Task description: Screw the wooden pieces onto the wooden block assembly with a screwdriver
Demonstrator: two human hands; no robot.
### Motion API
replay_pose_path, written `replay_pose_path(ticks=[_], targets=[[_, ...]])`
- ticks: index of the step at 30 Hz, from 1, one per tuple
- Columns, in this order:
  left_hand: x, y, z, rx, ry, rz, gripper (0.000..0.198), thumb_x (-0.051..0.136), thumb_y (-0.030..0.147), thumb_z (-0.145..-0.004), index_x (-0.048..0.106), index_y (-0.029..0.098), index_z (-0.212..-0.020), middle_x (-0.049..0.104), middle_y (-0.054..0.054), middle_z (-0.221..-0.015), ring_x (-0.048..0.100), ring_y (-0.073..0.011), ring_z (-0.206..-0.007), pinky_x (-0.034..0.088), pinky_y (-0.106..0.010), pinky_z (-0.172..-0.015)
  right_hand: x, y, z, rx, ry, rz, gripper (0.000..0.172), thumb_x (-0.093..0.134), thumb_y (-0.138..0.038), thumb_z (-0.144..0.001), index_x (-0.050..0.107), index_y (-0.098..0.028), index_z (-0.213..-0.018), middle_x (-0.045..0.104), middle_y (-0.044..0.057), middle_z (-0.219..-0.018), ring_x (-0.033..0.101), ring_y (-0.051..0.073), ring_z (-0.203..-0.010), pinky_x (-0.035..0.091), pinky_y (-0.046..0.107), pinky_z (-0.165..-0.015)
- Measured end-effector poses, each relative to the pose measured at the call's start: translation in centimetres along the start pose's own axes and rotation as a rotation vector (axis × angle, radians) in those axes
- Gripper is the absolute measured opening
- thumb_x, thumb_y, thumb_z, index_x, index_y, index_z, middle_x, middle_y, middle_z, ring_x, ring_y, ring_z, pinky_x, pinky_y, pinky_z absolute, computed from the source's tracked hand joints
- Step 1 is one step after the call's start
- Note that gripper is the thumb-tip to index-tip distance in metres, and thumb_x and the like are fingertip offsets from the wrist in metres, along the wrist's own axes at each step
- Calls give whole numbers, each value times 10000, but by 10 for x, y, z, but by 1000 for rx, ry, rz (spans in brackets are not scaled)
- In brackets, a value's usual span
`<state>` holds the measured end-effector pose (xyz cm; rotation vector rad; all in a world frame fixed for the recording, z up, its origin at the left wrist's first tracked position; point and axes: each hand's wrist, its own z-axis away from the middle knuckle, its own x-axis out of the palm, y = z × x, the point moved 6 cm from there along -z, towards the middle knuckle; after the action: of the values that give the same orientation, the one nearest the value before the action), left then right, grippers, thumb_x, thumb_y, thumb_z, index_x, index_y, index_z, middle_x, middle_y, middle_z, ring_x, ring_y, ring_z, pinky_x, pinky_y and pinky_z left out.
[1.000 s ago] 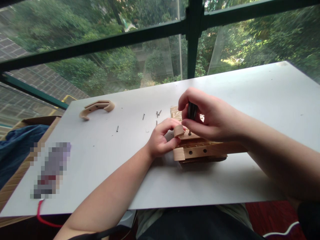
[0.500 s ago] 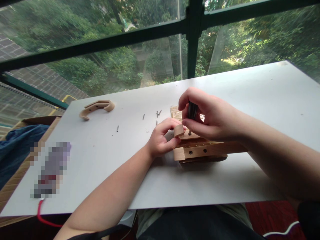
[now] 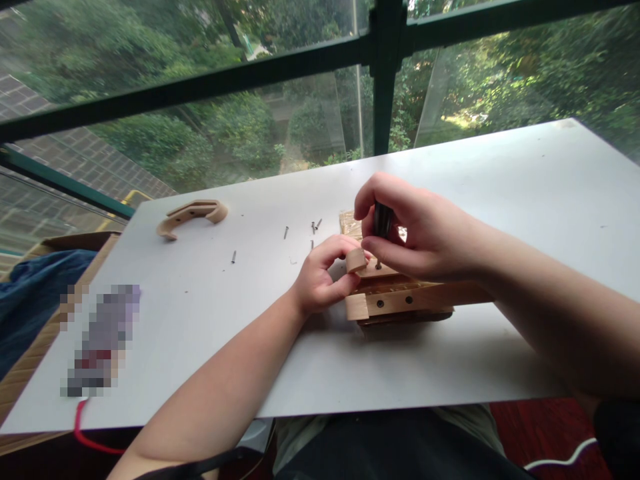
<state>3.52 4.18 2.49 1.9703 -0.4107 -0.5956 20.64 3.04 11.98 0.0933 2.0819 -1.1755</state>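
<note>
My right hand [image 3: 413, 230] is closed around the dark handle of a screwdriver [image 3: 383, 221]. The tool stands upright, its tip on a screw in a light wooden piece [image 3: 373, 271]. My left hand [image 3: 327, 275] pinches that piece by its rounded end, thumb in front and fingers behind. Just nearer to me lies a second wooden piece [image 3: 395, 301] with a rounded end and two dark screws set in it. Both rest on a brown, plastic-wrapped block [image 3: 405, 320]. Its far corner shows behind my hands; my right hand and forearm hide the right part.
Several loose screws [image 3: 286, 233] lie on the white table [image 3: 240, 333] left of the block. A curved wooden piece [image 3: 193, 213] sits at the far left. Nearer is a pixelated flat object [image 3: 103, 340] with a red cord. A cardboard box [image 3: 97, 267] holding blue cloth stands beside the table.
Almost nothing differs. The whole view has shifted very slightly, and both hands keep their grip in the same place.
</note>
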Motion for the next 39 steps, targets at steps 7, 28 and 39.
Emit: replay_pose_path(ticks=[7, 28, 39], targets=[[0, 0, -1, -1, 0, 8, 366, 791, 516, -913, 749, 162, -997, 802, -74, -1136, 736, -116, -1067, 577, -254, -1003, 0, -2, 0, -20, 11, 7, 226, 611, -182, -954, 514, -184, -1159, 597, -29, -849, 511, 20, -682, 417, 165, -602], [-1, -1, -1, 1, -1, 9, 373, 802, 510, -907, 771, 158, -1028, 794, -65, -1130, 739, -106, -1083, 562, -217, -996, -1, -2, -1, -42, 30, 14, 225, 615, -186, -941, 523, -178, -1146, 592, -28, -817, 488, 24, -657, 412, 175, -589], [-1, 0, -1, 15, 1, 8, 356, 794, 498, -916, 759, 157, -1013, 796, -70, -1136, 741, -102, -1082, 573, -219, -993, -2, -4, 1, -62, 46, 36, 219, 603, -181, -936, 543, -162, -1146, 613, -33, -847, 524, 2, -665, 419, 146, -584]])
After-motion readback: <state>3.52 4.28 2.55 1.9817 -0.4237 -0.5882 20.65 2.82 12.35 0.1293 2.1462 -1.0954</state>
